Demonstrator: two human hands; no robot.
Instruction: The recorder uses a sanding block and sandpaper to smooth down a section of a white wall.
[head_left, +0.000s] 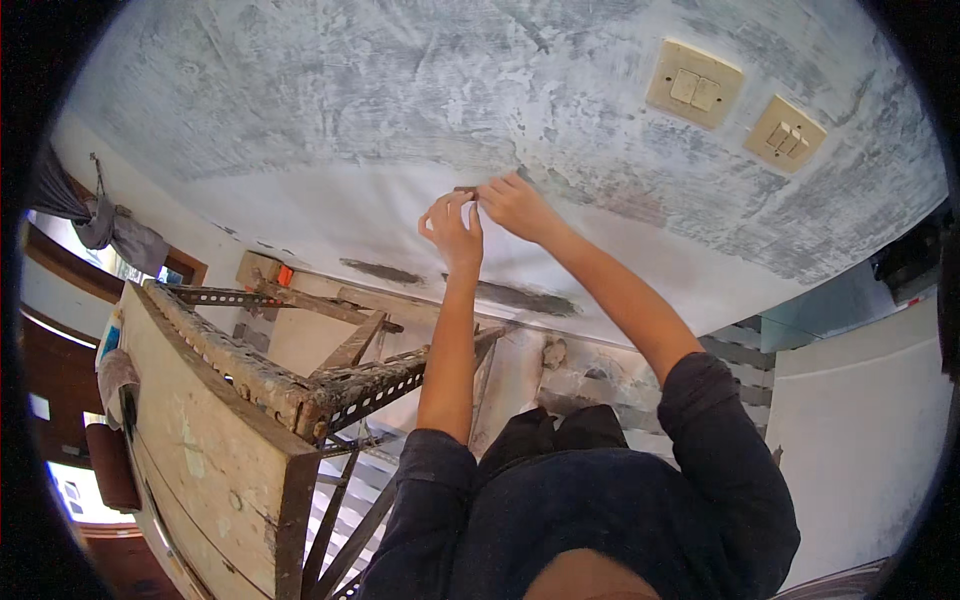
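In front of the wall, my left hand (454, 234) and my right hand (516, 208) meet at a small flat brown piece (466, 190), possibly sandpaper. Its near edge lies at the fingertips of my left hand, and its right end goes into the fingers of my right hand, which hide part of it. Behind them is a wall (360, 120) with patchy grey-white filler above and a smoother white band (322, 202) below. Two dark grey patches (517, 296) mark the lower wall beneath my hands.
Two cream switch plates (694, 84) are set in the wall at upper right. At left stands a plaster-stained slotted-metal frame (300, 397) with a wooden board (217, 450) on top. A tied grey curtain (97, 217) hangs far left. Striped floor tiles (739, 360) show below.
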